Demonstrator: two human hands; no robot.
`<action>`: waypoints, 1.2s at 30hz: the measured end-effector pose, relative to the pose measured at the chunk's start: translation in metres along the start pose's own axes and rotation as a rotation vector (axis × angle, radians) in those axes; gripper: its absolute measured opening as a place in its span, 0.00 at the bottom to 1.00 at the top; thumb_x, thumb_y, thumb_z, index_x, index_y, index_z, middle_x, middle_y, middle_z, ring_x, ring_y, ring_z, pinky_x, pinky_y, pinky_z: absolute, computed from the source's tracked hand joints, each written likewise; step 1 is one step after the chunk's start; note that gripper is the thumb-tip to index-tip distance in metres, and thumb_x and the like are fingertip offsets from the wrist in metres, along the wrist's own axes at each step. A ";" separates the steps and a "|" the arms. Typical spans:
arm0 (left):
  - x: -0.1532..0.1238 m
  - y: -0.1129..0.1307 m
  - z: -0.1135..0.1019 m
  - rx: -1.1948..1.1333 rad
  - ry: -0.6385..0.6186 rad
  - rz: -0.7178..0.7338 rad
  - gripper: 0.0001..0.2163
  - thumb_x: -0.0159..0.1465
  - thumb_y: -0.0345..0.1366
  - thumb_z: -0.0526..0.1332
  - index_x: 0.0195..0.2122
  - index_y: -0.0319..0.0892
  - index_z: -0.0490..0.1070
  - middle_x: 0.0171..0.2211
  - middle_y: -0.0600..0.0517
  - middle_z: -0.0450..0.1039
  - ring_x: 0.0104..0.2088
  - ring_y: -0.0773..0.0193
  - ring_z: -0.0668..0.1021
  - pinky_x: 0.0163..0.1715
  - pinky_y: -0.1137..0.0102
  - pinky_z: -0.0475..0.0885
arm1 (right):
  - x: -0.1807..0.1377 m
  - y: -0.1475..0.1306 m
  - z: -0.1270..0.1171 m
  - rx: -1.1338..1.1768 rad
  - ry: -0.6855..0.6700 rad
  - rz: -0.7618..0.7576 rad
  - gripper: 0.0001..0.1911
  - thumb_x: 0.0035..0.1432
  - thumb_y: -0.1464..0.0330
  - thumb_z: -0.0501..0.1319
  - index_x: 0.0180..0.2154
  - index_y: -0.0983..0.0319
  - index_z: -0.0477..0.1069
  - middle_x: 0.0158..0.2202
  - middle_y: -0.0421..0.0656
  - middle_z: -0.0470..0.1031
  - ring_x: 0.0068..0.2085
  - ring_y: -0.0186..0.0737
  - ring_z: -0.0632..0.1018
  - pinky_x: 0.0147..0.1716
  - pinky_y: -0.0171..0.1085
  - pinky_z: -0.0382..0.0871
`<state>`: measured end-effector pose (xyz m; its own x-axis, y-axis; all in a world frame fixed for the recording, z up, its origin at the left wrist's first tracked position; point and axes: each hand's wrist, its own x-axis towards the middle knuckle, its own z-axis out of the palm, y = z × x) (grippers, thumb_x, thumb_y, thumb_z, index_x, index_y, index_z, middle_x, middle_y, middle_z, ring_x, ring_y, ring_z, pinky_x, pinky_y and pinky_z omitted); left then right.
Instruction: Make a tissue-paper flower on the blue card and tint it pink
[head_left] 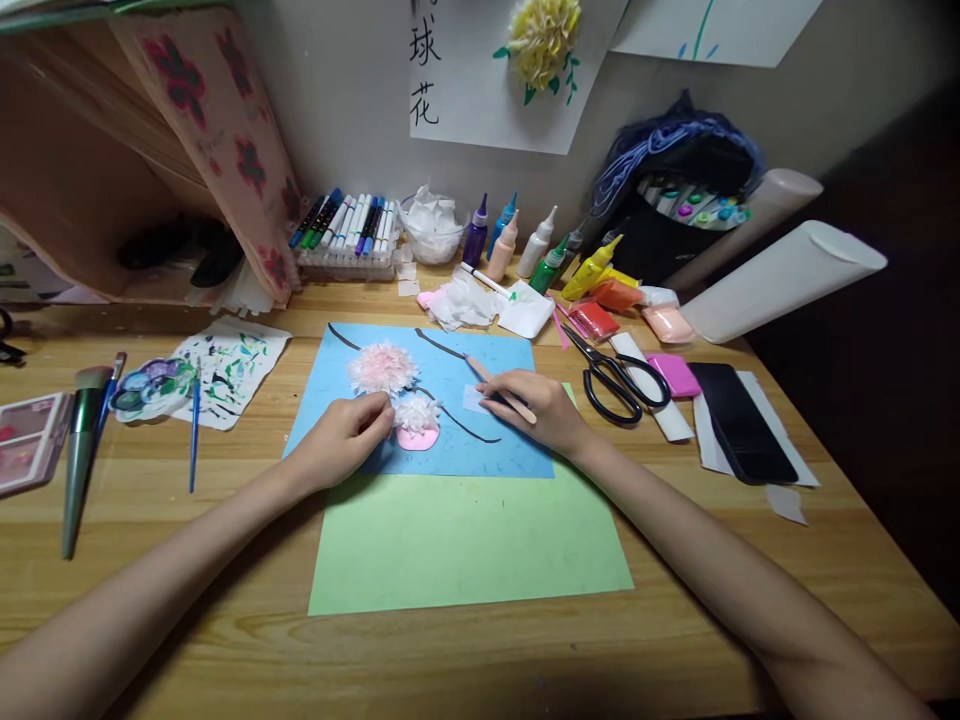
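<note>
Well, left hand [345, 435]: fingers curled together at the left edge of a white flower [420, 413]; whether they gripped it, cannot be told.
Right hand [536, 405]: closed around a slim stick [480, 368], over the right half of a blue sheet [487, 458].
Flowers: white one lay near the sheet's middle; pink flower [382, 368] lay beyond, toward the far left corner.
Scissors [596, 357]: rested on the worktop [225, 650], off the sheet's right edge.

Soft light evenly covers the worktop [465, 660]; two to three o'clock falls dark, the forearms [697, 540] cast faint shadows, and wide-angle distortion stretches the edges.
</note>
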<state>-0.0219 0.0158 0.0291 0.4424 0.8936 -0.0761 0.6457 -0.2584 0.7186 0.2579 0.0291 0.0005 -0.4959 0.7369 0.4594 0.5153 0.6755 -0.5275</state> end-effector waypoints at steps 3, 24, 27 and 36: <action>-0.002 -0.002 0.000 0.021 0.041 0.045 0.17 0.64 0.39 0.49 0.17 0.41 0.56 0.14 0.59 0.56 0.18 0.72 0.60 0.21 0.74 0.55 | -0.001 -0.004 0.001 -0.020 0.007 -0.028 0.05 0.60 0.72 0.57 0.37 0.62 0.71 0.34 0.46 0.80 0.36 0.40 0.79 0.36 0.39 0.73; -0.012 0.049 0.050 0.009 0.268 -0.106 0.12 0.61 0.40 0.57 0.26 0.40 0.72 0.16 0.57 0.63 0.18 0.73 0.63 0.20 0.75 0.57 | -0.003 -0.031 0.004 0.315 0.162 -0.149 0.14 0.65 0.67 0.49 0.34 0.62 0.71 0.31 0.46 0.79 0.34 0.39 0.77 0.35 0.40 0.72; -0.011 0.045 0.052 0.040 0.299 -0.099 0.12 0.60 0.40 0.58 0.24 0.40 0.70 0.16 0.57 0.64 0.18 0.73 0.64 0.20 0.75 0.57 | -0.008 -0.032 -0.001 0.491 0.182 -0.021 0.26 0.67 0.64 0.40 0.21 0.61 0.66 0.19 0.41 0.69 0.23 0.35 0.70 0.27 0.38 0.66; -0.006 0.041 0.053 0.109 0.324 -0.089 0.12 0.60 0.40 0.57 0.22 0.40 0.67 0.17 0.56 0.67 0.18 0.73 0.66 0.20 0.76 0.58 | -0.009 -0.032 0.003 0.513 0.059 -0.044 0.26 0.68 0.63 0.40 0.20 0.60 0.62 0.18 0.40 0.65 0.22 0.34 0.66 0.26 0.36 0.63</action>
<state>0.0350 -0.0194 0.0227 0.1717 0.9800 0.1005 0.7432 -0.1959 0.6397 0.2437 0.0011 0.0106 -0.4618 0.7183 0.5204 0.0784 0.6174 -0.7827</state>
